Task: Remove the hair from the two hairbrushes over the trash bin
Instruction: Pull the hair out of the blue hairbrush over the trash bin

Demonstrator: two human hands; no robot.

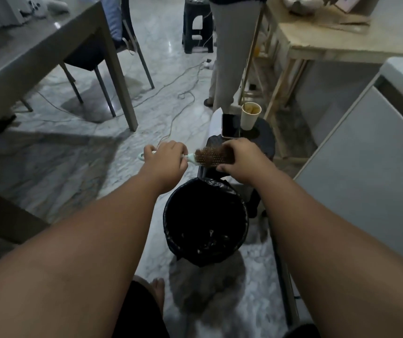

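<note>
A hairbrush [209, 158] with a pale green handle lies level in front of me, its bristle head matted with brown hair. My left hand [168, 157] is closed around the handle. My right hand [240, 158] grips the far right end of the brush head, fingers over the hair. Both hands hover just beyond the far rim of a round trash bin [171, 230] lined with a black bag. Small scraps lie at the bin's bottom. I see no second hairbrush.
A black stool [266, 142] behind the bin carries a phone [229, 125] and a paper cup [250, 117]. A person's legs [229, 57] stand beyond it. A grey table [37, 50] and chair stand left, a white cabinet [366, 179] right. Cables cross the marble floor [171, 89].
</note>
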